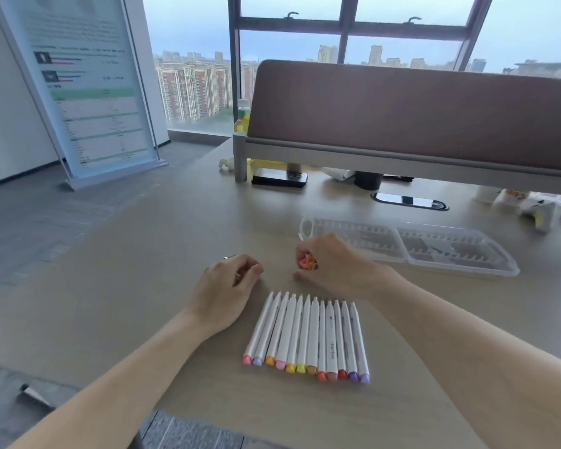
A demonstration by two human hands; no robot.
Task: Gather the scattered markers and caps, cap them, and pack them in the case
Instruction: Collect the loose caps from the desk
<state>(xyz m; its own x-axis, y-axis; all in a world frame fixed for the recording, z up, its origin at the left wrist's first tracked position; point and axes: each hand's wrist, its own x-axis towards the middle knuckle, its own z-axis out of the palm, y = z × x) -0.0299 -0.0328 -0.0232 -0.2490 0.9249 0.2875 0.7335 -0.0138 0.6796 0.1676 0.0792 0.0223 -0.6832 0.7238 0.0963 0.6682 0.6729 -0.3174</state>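
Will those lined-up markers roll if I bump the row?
Probably not far: the markers lie side by side, and their coloured ends look triangular, which should resist rolling. Slim, smooth plastic barrels look light, so a push likely scatters them.

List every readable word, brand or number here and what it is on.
Nothing reads clearly.
Standing banner: printed text and tables, too blurred.
White marker: small print along the barrel, too small.
Bottle label: blurred.
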